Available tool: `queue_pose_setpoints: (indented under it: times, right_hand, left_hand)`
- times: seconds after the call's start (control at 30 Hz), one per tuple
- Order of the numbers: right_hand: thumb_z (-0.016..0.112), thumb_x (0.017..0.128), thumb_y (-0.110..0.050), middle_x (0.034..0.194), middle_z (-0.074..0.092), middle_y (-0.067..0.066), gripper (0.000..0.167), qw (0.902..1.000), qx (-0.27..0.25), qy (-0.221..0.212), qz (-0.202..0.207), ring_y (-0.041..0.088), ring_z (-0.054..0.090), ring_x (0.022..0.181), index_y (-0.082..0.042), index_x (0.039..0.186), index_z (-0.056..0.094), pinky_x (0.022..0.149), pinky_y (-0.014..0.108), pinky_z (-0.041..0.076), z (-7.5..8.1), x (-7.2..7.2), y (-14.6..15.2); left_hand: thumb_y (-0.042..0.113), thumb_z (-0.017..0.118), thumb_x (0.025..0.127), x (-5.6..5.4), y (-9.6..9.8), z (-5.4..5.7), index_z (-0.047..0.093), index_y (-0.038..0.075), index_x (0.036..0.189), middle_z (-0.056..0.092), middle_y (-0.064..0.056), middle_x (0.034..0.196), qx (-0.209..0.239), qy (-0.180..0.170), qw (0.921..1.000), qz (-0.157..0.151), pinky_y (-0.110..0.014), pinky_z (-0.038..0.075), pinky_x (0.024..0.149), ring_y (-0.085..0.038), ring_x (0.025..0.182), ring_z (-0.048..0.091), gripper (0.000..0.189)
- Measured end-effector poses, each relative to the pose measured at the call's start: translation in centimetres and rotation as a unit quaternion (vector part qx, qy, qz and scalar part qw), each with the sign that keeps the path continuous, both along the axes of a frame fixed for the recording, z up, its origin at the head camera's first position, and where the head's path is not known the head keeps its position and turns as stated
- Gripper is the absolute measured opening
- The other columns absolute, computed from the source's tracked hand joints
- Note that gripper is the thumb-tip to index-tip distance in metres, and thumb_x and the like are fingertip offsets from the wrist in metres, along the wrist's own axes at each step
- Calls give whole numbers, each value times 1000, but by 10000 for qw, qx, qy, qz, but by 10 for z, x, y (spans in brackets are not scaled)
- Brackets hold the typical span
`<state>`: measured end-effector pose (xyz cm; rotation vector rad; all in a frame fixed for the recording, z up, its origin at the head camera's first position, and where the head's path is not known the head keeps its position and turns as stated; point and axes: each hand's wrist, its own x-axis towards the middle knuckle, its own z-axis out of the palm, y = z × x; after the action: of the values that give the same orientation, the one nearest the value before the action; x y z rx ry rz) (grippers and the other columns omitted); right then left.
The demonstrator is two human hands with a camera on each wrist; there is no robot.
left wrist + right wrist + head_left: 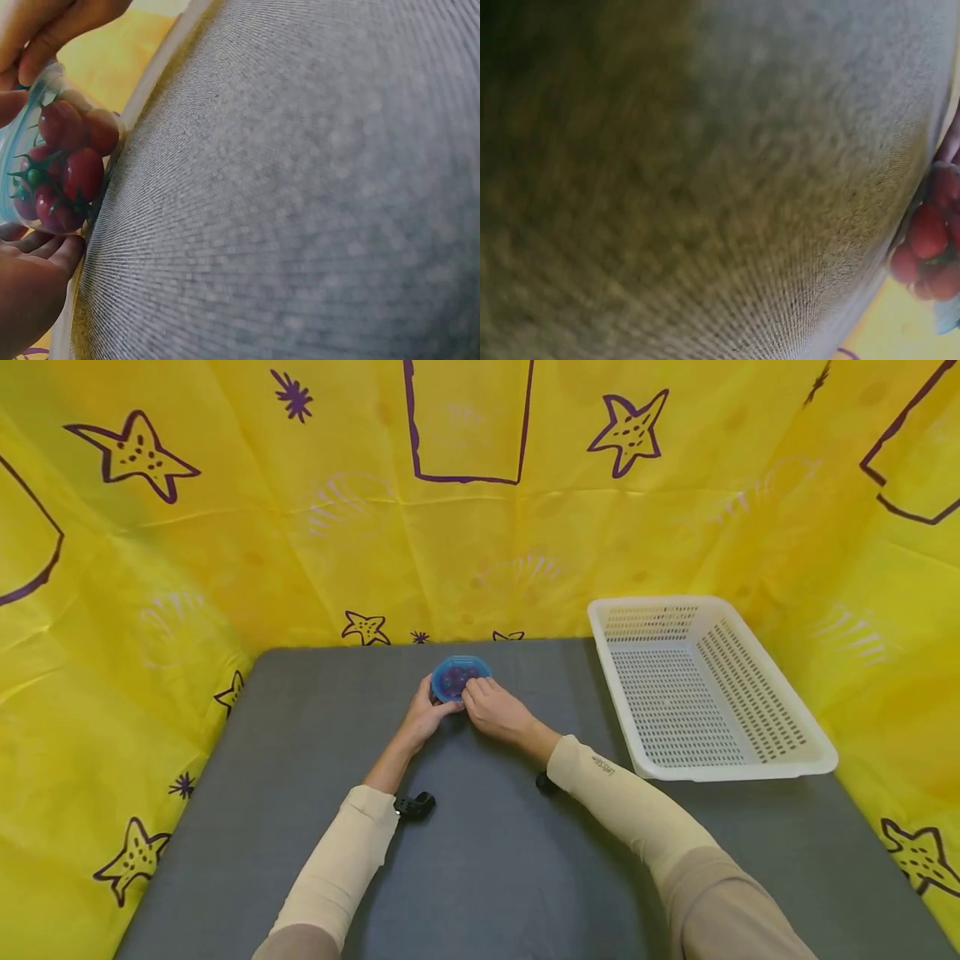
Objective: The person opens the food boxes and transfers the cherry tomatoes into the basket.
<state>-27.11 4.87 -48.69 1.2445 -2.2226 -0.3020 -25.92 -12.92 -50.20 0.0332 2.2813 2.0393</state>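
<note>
A clear plastic container with a blue lid (459, 662) is between both hands near the far edge of the table. Red cherry tomatoes (81, 174) with green stems show through its side in the left wrist view. My left hand (422, 717) grips the container's left side, thumb at the front. At the front right of the rim, the curled fingers of my right hand (497, 710) pinch the lid's edge; the exact contact is partly hidden. In the right wrist view, the tomatoes (928, 231) appear at the right border, and the right hand is out of frame.
A white perforated plastic basket (678, 693) stands on the right side of the grey table (480, 860). Yellow cloth (480, 560) with starfish drawings hangs behind the table and along both sides.
</note>
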Motion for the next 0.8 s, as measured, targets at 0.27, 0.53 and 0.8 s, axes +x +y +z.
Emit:
queue_pose_setpoints:
  times: [0.27,0.53,0.8]
  right_hand:
    - [44,101,-9,95,58,12,18,9995,105,-159,238,24,53,83,2,103,58,84,34,49,5,-4,2]
    - [57,97,-11,93,57,11,11,9970,-379,-518,428,21,53,78,0,100,58,76,28,49,31,-13,-6]
    - [54,96,-10,96,59,11,13,9842,-578,-1625,401,25,56,84,-2,102,61,82,36,50,22,-3,2]
  left_hand:
    - [5,70,85,-2,-5,0,22,4,151,33,-19,153,68,-10,9999,-149,-44,31,115,-30,136,39,82]
    - [4,69,85,-7,-7,3,26,2,145,40,-18,145,173,161,9995,-216,-36,35,107,-27,130,43,73]
    - [2,71,85,1,-9,-2,18,2,148,31,-18,154,353,-102,9992,-163,-43,31,116,-28,143,33,82]
